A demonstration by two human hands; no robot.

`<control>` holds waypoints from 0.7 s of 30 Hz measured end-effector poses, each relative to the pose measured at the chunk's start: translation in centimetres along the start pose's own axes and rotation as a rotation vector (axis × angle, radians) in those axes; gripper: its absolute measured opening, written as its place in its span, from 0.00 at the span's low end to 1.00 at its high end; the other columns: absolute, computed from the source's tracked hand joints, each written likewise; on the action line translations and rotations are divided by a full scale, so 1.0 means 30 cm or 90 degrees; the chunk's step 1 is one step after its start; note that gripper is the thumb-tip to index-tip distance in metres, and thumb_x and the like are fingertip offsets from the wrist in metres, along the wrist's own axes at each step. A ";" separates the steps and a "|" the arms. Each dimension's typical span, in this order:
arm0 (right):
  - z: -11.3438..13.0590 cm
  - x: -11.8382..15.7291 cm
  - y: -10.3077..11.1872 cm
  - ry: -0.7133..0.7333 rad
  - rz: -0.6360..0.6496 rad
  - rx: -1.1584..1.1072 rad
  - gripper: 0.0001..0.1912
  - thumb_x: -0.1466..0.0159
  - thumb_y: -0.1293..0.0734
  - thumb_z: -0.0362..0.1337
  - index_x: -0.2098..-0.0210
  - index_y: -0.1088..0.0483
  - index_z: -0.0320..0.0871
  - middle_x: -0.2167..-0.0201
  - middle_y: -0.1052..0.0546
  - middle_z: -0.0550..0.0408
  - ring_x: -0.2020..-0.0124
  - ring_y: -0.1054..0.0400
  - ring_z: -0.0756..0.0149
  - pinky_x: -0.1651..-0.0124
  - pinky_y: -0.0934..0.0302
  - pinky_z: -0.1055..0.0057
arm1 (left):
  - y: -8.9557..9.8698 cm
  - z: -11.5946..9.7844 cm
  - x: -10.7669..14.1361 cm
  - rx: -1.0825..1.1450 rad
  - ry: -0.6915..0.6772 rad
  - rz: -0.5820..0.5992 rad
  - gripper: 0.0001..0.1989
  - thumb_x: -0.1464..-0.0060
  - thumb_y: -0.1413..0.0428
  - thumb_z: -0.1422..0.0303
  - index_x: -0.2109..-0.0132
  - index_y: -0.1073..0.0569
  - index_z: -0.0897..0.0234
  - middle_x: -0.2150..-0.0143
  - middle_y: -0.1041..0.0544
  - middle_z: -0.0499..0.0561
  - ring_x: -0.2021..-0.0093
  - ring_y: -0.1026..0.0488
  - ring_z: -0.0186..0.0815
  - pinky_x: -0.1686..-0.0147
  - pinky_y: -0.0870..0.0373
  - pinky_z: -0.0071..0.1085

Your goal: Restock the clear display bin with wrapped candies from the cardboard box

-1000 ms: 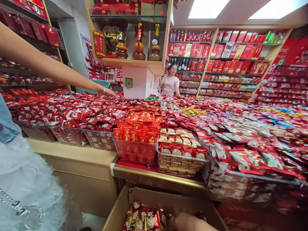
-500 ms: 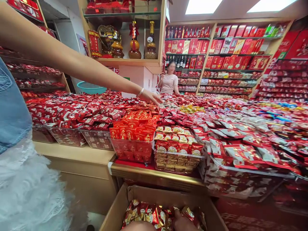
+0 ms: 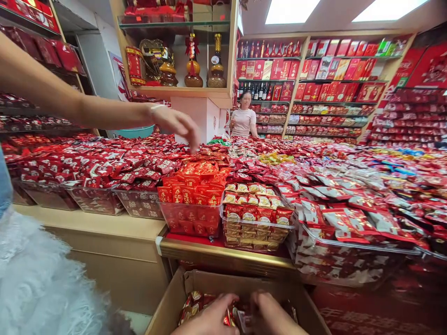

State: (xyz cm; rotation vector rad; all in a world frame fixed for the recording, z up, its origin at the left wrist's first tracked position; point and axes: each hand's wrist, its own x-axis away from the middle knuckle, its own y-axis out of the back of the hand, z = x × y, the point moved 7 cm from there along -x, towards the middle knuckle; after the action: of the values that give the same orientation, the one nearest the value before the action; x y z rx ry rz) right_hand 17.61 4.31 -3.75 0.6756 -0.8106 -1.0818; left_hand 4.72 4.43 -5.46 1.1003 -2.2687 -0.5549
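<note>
Both my hands reach into an open cardboard box [image 3: 164,309] at the bottom of the head view. Red and gold wrapped packets [image 3: 195,300] lie inside it. My left hand [image 3: 214,316] is bent around some packets, with a red and gold one showing by its fingers. Beside it on the right, my right hand [image 3: 270,314] points down among the packets; its fingertips are blurred, and what they hold cannot be made out. Just above the box, a clear bin [image 3: 256,228] holds neatly stacked gold and red packets of the same look.
Another person's arm [image 3: 118,114] stretches over the candy bins from the left. That person's white fluffy garment [image 3: 45,279] is at lower left. A red packet bin [image 3: 190,218] and a larger bin [image 3: 345,256] flank the durian one. Someone stands [image 3: 243,121] behind the counter.
My hands have risen into fuller view inside the box. The other person's arm has drawn back to the left, away from the middle of the candy display.
</note>
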 end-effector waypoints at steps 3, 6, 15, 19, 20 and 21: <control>0.029 -0.004 0.021 0.033 -0.027 -0.120 0.11 0.59 0.41 0.26 0.76 0.33 0.41 0.74 0.29 0.57 0.71 0.39 0.70 0.70 0.47 0.77 | -0.014 -0.015 -0.009 0.098 -0.032 0.023 0.31 0.64 0.43 0.67 0.49 0.40 0.60 0.53 0.32 0.50 0.57 0.35 0.36 0.59 0.40 0.28; 0.040 -0.009 0.019 0.032 -0.030 -0.239 0.10 0.59 0.42 0.25 0.77 0.35 0.41 0.78 0.32 0.60 0.74 0.40 0.72 0.73 0.49 0.79 | -0.012 0.007 -0.022 0.134 -0.006 0.001 0.21 0.62 0.44 0.64 0.58 0.33 0.64 0.63 0.28 0.47 0.63 0.34 0.34 0.64 0.39 0.26; 0.022 -0.020 -0.035 0.046 -0.001 -0.232 0.07 0.54 0.40 0.31 0.75 0.33 0.41 0.79 0.30 0.60 0.75 0.39 0.70 0.74 0.49 0.77 | 0.028 0.047 -0.035 0.123 0.062 -0.106 0.14 0.67 0.43 0.69 0.67 0.29 0.68 0.71 0.30 0.46 0.70 0.35 0.32 0.72 0.41 0.24; 0.035 -0.017 -0.019 0.053 -0.006 -0.273 0.04 0.52 0.39 0.33 0.78 0.34 0.39 0.81 0.32 0.60 0.76 0.40 0.71 0.75 0.49 0.78 | 0.044 0.021 -0.036 0.132 0.027 -0.114 0.11 0.66 0.42 0.67 0.71 0.29 0.68 0.76 0.32 0.44 0.72 0.38 0.30 0.73 0.43 0.23; 0.041 -0.017 -0.011 0.062 -0.015 -0.279 0.04 0.52 0.39 0.34 0.78 0.35 0.39 0.81 0.32 0.60 0.76 0.40 0.71 0.74 0.49 0.78 | 0.049 0.015 -0.036 0.148 0.019 -0.118 0.11 0.66 0.42 0.67 0.72 0.29 0.68 0.77 0.33 0.44 0.73 0.39 0.30 0.74 0.43 0.23; 0.046 -0.019 -0.003 0.071 -0.028 -0.283 0.04 0.51 0.40 0.34 0.79 0.35 0.40 0.81 0.33 0.60 0.76 0.41 0.72 0.74 0.49 0.78 | 0.055 0.009 -0.036 0.165 0.010 -0.122 0.10 0.66 0.42 0.66 0.73 0.29 0.68 0.77 0.33 0.43 0.74 0.39 0.29 0.74 0.44 0.23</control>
State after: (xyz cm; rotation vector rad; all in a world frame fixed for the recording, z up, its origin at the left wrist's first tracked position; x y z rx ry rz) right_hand 16.27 4.69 -3.22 0.3741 -0.4387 -1.2030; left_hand 4.16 6.28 -5.06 1.4534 -2.2812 -0.3298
